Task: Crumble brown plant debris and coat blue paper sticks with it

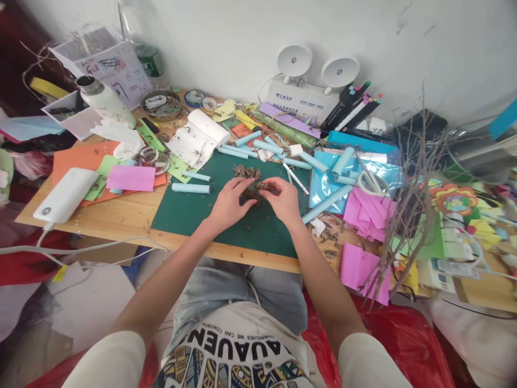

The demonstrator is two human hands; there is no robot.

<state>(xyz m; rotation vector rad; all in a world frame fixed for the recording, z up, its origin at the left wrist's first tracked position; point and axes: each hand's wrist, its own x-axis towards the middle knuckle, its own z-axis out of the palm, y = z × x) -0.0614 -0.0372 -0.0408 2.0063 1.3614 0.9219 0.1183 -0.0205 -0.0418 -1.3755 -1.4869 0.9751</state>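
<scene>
Both hands meet over a dark green cutting mat on the wooden table. My left hand rests low over the mat, thumb and fingers apart, beside a clump of brown, crumbly dried plant-like material. A smaller piece of the same brown material sits between the thumb and fingers of my right hand, which are closed on it. Small brown crumbs are scattered around the hands. Light blue paper tubes lie on the mat's left part, with several more behind the hands.
A white power bank with a cable lies at the left. Scissors and pink paper are at the right, near upright dry twigs. A twin-head lamp, a paper roll and a bottle stand or lie behind.
</scene>
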